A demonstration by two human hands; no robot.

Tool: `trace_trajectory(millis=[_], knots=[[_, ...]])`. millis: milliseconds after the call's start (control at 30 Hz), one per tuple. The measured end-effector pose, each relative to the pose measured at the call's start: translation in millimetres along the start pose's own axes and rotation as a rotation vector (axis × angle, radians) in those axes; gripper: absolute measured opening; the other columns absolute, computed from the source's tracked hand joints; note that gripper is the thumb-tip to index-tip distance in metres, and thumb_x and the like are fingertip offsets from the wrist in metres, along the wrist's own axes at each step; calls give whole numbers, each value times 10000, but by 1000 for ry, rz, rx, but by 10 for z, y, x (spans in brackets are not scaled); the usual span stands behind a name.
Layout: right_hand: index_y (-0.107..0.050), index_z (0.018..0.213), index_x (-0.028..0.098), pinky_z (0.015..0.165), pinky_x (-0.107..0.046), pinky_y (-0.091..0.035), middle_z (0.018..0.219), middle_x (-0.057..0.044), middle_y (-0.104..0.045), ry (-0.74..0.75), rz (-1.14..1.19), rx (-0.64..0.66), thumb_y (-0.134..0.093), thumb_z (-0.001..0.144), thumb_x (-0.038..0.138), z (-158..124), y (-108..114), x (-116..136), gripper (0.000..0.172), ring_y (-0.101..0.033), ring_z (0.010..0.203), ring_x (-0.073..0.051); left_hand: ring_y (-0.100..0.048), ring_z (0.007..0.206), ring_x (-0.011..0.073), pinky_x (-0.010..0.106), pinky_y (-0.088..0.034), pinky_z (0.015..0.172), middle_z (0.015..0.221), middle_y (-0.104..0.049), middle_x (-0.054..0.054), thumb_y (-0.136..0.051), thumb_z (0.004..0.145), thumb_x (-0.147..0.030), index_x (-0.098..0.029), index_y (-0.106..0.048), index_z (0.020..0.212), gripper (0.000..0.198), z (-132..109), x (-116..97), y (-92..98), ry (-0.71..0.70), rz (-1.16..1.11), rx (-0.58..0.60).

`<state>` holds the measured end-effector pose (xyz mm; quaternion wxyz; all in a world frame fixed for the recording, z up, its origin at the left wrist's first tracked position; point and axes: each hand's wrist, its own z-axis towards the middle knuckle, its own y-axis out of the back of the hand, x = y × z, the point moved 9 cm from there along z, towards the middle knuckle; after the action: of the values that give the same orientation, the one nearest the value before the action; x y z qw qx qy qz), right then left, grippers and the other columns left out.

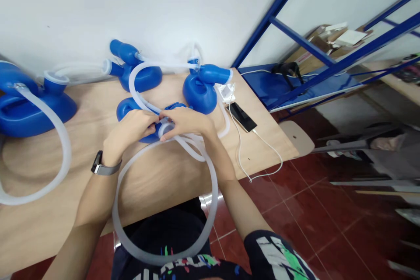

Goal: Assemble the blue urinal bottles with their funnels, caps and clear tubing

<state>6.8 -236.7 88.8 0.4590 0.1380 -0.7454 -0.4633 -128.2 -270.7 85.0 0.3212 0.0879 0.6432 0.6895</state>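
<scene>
Both hands work close together on a blue plastic bottle (pixel 126 107) with a built-in handle, which lies on the table in front of me. My left hand (pixel 134 129) is closed at the bottle, its fingertips bent near the neck. Thumb and fingers of my right hand (pixel 185 121) curl around the white-rimmed mouth (pixel 166 129). What the fingertips pinch is partly hidden. A translucent hose (pixel 213 192) forms a large loop beneath my forearms and over the table edge. Another hose (pixel 133 81) arches just behind my hands.
More blue bottles with hoses stand along the wall: one at left (pixel 42 111), one at back (pixel 144 78), one at right (pixel 200 94). Right of my arm lies a phone (pixel 242 117) on a white charging cable (pixel 239 157). A blue metal frame (pixel 302 43) rises beyond the table (pixel 88 100).
</scene>
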Motion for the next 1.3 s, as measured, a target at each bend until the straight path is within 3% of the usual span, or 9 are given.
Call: trace_trajectory(millis=[267, 400, 500, 633, 733, 900, 1100, 1233, 1300], knots=[[-898, 1390, 247, 963, -342, -575, 1281, -64, -897, 64, 35, 28, -1062, 924, 486, 47, 27, -262, 549, -806, 1110, -273, -869, 1093, 406, 505, -673, 1010, 1066, -879, 174, -683, 1020, -85, -178, -872, 1143, 245, 76, -147, -129, -65, 114, -16], [-920, 1221, 212, 882, -324, -522, 1127, -42, -881, 127, 23, 41, -981, 999, 536, 60, 41, -245, 398, -740, 966, -228, -867, 1108, 414, 530, -684, 1017, 1128, -884, 203, -629, 1030, -62, -164, -871, 1166, 295, 73, -149, -132, -87, 159, -57], [-925, 1184, 200, 852, -322, -508, 1033, -22, -861, 147, 85, 40, -924, 1027, 596, 73, 59, -249, 425, -715, 899, -212, -857, 1104, 404, 539, -684, 1003, 1168, -890, 207, -607, 1067, -100, -165, -872, 1149, 285, 69, -68, -88, -81, 196, -102], [-942, 1307, 248, 956, -325, -565, 1189, -23, -914, 149, 185, 28, -970, 964, 595, 103, 59, -322, 488, -807, 1065, -250, -831, 1191, 410, 562, -687, 1037, 1193, -906, 199, -629, 1144, -241, -178, -875, 1072, 264, 55, 45, -53, -115, 175, -121], [-952, 1345, 283, 1017, -333, -591, 1258, -15, -934, 146, 263, 18, -986, 950, 577, 135, 51, -392, 494, -836, 1145, -265, -818, 1254, 395, 513, -691, 1003, 1193, -908, 189, -616, 1164, -271, -184, -873, 1080, 284, 53, 88, -44, -108, 154, -118], [-971, 1286, 284, 1096, -347, -617, 1289, -22, -944, 172, 373, 35, -1013, 924, 565, 172, 50, -449, 460, -843, 1239, -282, -826, 1060, 351, 436, -653, 856, 1034, -871, 174, -618, 1153, -268, -197, -814, 945, 294, 75, 57, -33, -85, 156, -125], [-963, 1304, 265, 1117, -368, -640, 1288, -31, -936, 202, 348, 51, -1017, 950, 541, 208, 6, -465, 453, -843, 1199, -279, -820, 866, 301, 397, -581, 757, 954, -858, 131, -608, 1186, -350, -210, -820, 948, 349, 24, 213, 59, -25, 165, -263], [-939, 1352, 286, 1355, -448, -557, 1618, -65, -828, 295, 284, -24, -1018, 990, 478, 211, 19, -381, 417, -759, 1505, -328, -855, 947, 312, 416, -621, 849, 1079, -907, 129, -621, 1194, -433, -217, -856, 1032, 358, -18, 381, 89, 43, 29, -313], [-918, 1343, 276, 1447, -507, -485, 1729, -89, -736, 341, 250, -77, -1020, 996, 452, 206, 37, -344, 403, -669, 1631, -355, -868, 1047, 332, 446, -644, 947, 1187, -919, 133, -632, 1194, -466, -226, -876, 1176, 343, -32, 456, 105, 115, -16, -331]])
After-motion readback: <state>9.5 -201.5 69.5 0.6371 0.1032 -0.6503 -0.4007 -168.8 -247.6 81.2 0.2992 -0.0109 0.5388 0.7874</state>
